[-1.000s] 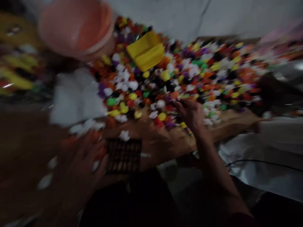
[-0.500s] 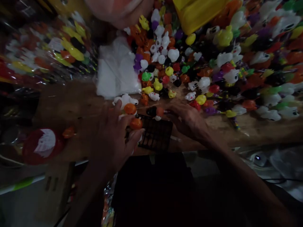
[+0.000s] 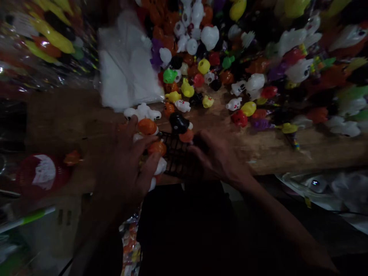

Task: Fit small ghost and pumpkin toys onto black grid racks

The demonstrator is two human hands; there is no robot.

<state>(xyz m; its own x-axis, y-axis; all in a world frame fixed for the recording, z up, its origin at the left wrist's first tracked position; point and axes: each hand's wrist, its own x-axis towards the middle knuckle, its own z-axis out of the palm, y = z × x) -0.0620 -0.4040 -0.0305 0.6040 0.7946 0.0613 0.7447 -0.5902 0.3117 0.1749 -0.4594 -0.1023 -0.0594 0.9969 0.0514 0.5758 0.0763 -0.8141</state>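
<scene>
My left hand (image 3: 129,157) curls around a cluster of small plastic toy heads, its thumb and index finger on either side of an orange toy head (image 3: 157,148). Another orange toy head (image 3: 147,126) and a white one (image 3: 161,165) sit against the fingers. My right hand (image 3: 220,153) is closed, its fingertips at the base of a toy figure with an orange part (image 3: 186,136) and a black part (image 3: 178,122). What lies inside the right palm is hidden. Beneath both hands is a black grid tray (image 3: 179,163), partly covered.
A stack of clear plastic bags (image 3: 129,73) lies behind my left hand. Many coloured toys, including a white one (image 3: 209,37), are heaped at the back and right. Bagged toys (image 3: 51,34) are at far left. A red round container (image 3: 43,174) stands on the wooden table (image 3: 71,122).
The view has shifted closer to the table. My right hand has moved left and nearer to me, bringing the black and orange toy figure over the tray. My left hand stays around the toy heads.
</scene>
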